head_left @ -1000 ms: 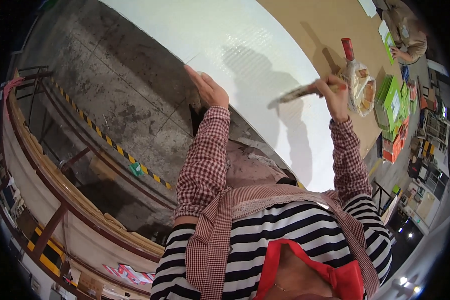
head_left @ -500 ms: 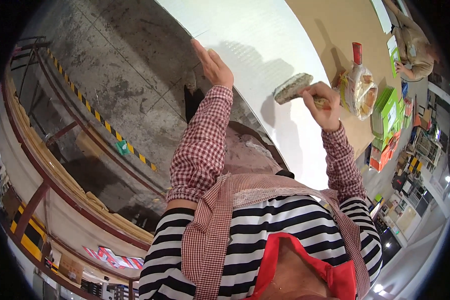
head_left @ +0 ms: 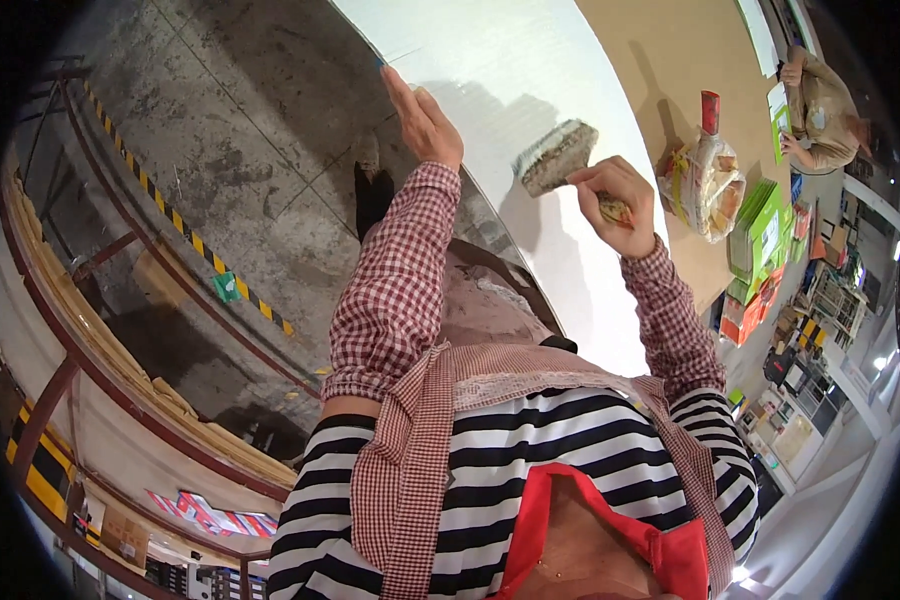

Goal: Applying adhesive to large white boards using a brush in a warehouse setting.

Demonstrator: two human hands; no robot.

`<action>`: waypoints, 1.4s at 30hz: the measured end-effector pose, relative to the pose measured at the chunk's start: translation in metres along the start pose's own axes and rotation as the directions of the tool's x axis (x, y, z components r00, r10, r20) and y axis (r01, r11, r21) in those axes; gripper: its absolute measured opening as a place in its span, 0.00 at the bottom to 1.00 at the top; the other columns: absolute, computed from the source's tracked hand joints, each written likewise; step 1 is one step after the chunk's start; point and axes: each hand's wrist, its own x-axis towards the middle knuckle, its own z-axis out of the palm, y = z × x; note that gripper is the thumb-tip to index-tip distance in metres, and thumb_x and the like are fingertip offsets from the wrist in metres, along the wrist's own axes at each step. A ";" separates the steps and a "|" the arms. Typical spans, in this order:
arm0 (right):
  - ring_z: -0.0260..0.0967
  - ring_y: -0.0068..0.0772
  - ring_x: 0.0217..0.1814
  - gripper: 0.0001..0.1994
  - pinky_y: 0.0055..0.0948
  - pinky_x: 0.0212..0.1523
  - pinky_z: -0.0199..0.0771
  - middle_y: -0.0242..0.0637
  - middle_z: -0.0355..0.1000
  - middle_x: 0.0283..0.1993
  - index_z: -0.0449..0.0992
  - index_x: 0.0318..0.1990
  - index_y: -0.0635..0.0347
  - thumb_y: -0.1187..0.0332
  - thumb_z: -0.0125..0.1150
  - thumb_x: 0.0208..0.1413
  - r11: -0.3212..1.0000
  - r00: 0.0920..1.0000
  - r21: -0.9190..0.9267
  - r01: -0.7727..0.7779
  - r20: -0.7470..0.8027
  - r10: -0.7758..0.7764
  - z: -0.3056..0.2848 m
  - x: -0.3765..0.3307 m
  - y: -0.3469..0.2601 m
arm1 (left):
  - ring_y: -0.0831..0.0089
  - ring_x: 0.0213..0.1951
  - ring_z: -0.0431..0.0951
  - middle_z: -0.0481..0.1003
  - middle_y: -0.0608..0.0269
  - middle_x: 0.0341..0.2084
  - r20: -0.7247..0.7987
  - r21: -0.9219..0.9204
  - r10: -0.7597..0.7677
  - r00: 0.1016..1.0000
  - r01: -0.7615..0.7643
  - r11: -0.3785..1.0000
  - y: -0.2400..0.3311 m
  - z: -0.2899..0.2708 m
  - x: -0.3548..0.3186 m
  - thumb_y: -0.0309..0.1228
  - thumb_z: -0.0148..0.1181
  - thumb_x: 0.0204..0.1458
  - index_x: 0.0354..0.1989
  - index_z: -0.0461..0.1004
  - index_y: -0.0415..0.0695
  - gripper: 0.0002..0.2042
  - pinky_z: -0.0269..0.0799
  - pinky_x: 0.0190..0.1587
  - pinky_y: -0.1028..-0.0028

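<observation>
My left hand (head_left: 428, 122) lies along the left edge of a large white sheet (head_left: 480, 45), its fingers stretched out, the tips at the edge. In my right hand (head_left: 620, 203) is a wide brush (head_left: 560, 158), gripped by its handle, which is partly hidden in my fist. The bristle end looks pale and crusted, and it is tilted over the sheet, casting a shadow. Whether the bristles touch the surface, I cannot tell.
Brown board (head_left: 650, 65) borders the sheet on the right, bearing a plastic-wrapped bundle (head_left: 708, 188) with a red handle and green printed stacks (head_left: 757, 235). Beyond, a co-worker (head_left: 820, 110) handles a green-and-white piece. A railed rack (head_left: 130, 385) stands at left.
My right hand has moved a little left with the brush, whose broad side has turned more into view. The left hand stays at the sheet's edge. The whole view has shifted slightly.
</observation>
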 end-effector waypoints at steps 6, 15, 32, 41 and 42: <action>0.70 0.29 0.33 0.02 0.25 0.35 0.70 0.40 0.76 0.32 0.73 0.26 0.67 0.81 0.59 0.49 0.996 0.987 0.093 0.011 -0.161 0.004 0.006 0.049 -0.001 | 0.54 0.69 0.46 0.39 0.49 0.70 0.053 0.049 -0.008 0.999 0.005 0.999 0.007 0.003 -0.002 0.40 0.25 0.67 0.70 0.34 0.43 0.27 0.53 0.68 0.62; 0.72 0.30 0.33 0.03 0.26 0.37 0.72 0.39 0.76 0.31 0.72 0.26 0.65 0.79 0.60 0.47 0.974 0.975 0.055 -0.219 -0.013 0.220 -0.032 -0.076 -0.004 | 0.55 0.69 0.47 0.40 0.49 0.70 -0.002 0.035 -0.007 1.000 0.007 0.999 0.005 0.002 -0.002 0.39 0.25 0.67 0.71 0.35 0.43 0.26 0.53 0.68 0.62; 0.69 0.35 0.52 0.20 0.31 0.55 0.71 0.45 0.64 0.61 0.63 0.60 0.63 0.63 0.50 0.65 0.344 0.779 0.934 -0.097 -0.144 0.611 -0.064 0.042 0.023 | 0.54 0.69 0.46 0.41 0.48 0.69 -0.006 0.028 -0.010 1.000 0.010 1.000 0.004 0.000 0.000 0.37 0.27 0.66 0.70 0.36 0.41 0.26 0.54 0.68 0.62; 0.70 0.23 0.43 0.07 0.23 0.46 0.70 0.35 0.76 0.40 0.79 0.37 0.64 0.69 0.59 0.57 0.890 0.940 0.378 -0.255 -0.116 0.319 -0.004 0.160 0.036 | 0.51 0.69 0.45 0.40 0.45 0.69 0.014 -0.022 -0.001 1.000 0.002 1.000 0.002 0.008 -0.001 0.35 0.30 0.66 0.70 0.38 0.39 0.26 0.51 0.68 0.60; 0.70 0.19 0.40 0.07 0.20 0.42 0.70 0.32 0.76 0.37 0.79 0.37 0.65 0.72 0.63 0.53 0.913 0.950 0.339 -0.226 -0.132 0.284 0.001 0.169 0.038 | 0.51 0.69 0.45 0.39 0.45 0.69 0.022 -0.029 0.012 1.000 -0.012 1.000 0.003 0.010 0.000 0.35 0.30 0.66 0.70 0.38 0.38 0.26 0.50 0.68 0.60</action>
